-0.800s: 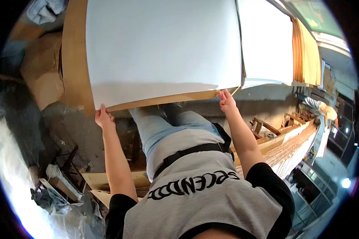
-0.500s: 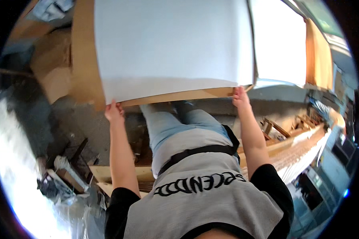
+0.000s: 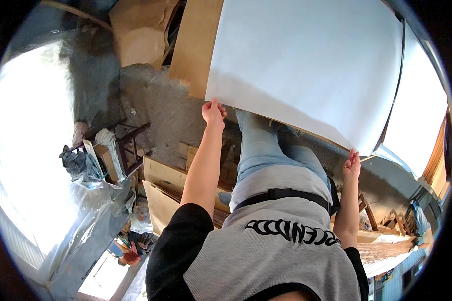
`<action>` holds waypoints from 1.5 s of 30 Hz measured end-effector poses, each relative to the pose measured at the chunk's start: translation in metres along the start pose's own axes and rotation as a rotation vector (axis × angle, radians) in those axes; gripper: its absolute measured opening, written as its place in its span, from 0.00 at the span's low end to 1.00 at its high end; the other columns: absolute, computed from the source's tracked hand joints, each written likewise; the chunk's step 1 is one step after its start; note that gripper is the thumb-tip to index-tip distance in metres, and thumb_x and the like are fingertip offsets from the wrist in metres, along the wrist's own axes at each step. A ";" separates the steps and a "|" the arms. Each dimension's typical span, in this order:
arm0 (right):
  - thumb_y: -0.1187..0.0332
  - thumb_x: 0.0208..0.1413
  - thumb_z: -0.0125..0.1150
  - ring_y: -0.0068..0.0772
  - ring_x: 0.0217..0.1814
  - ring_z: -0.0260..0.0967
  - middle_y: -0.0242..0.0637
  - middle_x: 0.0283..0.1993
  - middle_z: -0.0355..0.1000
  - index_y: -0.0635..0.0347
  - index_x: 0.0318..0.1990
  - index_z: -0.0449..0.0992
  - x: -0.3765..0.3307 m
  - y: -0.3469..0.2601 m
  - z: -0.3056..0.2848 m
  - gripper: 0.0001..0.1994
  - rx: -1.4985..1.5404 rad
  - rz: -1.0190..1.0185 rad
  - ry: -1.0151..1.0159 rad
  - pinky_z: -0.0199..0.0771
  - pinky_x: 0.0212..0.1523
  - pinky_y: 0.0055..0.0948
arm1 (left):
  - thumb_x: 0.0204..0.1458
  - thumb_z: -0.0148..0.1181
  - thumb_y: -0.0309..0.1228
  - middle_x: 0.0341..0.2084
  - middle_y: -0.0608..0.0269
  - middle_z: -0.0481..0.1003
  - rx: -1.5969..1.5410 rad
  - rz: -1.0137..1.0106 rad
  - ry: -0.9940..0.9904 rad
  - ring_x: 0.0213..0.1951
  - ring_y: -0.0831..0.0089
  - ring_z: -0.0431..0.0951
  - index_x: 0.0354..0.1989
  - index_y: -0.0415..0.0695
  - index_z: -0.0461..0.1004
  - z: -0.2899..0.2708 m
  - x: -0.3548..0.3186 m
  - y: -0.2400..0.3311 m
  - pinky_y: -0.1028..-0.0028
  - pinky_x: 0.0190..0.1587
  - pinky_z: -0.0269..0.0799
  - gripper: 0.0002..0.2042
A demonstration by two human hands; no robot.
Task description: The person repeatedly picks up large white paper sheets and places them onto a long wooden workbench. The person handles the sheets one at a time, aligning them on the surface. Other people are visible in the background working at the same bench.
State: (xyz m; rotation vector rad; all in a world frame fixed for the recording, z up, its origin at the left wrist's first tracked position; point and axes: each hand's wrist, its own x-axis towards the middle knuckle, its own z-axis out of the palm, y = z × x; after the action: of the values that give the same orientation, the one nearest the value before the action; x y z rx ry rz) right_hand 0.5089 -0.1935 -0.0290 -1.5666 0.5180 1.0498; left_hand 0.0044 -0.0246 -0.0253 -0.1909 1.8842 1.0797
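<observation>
A large white sheet (image 3: 306,60) lies over a brown board (image 3: 195,50), which shows as a wide strip along the sheet's left side. My left hand (image 3: 214,113) pinches the sheet's near left corner, thumb and fingers together. At the near right corner my right hand (image 3: 353,164) has its fingers closed on the sheet's edge. Just a thin brown line of the board shows along the near edge between my hands. A thin light stick-like end (image 3: 368,158) pokes out beside my right hand.
Beyond a dark gap at right lies another white surface (image 3: 418,100). Brown cardboard (image 3: 140,32) stands at the far left. Wooden boards (image 3: 163,173) and a dark wooden frame (image 3: 134,145) with bags are at my left. Wood scraps (image 3: 394,220) lie at right.
The view has swung left, so the sheet sits farther right. The brown strip along its near edge is now mostly covered by the sheet. Both hands stay at its corners.
</observation>
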 end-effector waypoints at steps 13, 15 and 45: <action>0.64 0.56 0.45 0.15 0.40 0.69 0.34 0.41 0.70 0.58 0.37 0.65 -0.002 -0.004 -0.004 0.08 -0.017 -0.020 -0.003 0.44 0.09 0.12 | 0.51 0.50 0.31 0.16 0.69 0.61 -0.205 -0.108 -0.210 0.17 0.80 0.62 0.28 0.45 0.63 -0.004 0.019 -0.011 0.80 0.16 0.58 0.06; 0.64 0.56 0.45 0.14 0.38 0.69 0.34 0.41 0.70 0.58 0.37 0.65 -0.001 -0.002 -0.007 0.09 -0.006 -0.015 0.002 0.44 0.10 0.12 | 0.51 0.50 0.31 0.16 0.70 0.62 -0.209 -0.088 -0.210 0.17 0.80 0.62 0.29 0.45 0.63 -0.004 0.018 -0.010 0.81 0.16 0.58 0.05; 0.58 0.45 0.58 0.23 0.22 0.67 0.29 0.35 0.71 0.54 0.33 0.73 0.012 0.021 -0.048 0.12 -0.099 -0.276 0.440 0.51 0.14 0.22 | 0.46 0.56 0.39 0.22 0.65 0.67 -0.127 -0.305 -0.512 0.16 0.77 0.63 0.33 0.43 0.66 0.005 -0.003 -0.018 0.81 0.14 0.54 0.13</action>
State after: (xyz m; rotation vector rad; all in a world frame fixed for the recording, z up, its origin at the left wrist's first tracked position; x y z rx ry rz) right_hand 0.5150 -0.2423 -0.0519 -1.9069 0.5305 0.5268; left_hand 0.0184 -0.0331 -0.0350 -0.2391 1.2841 0.9302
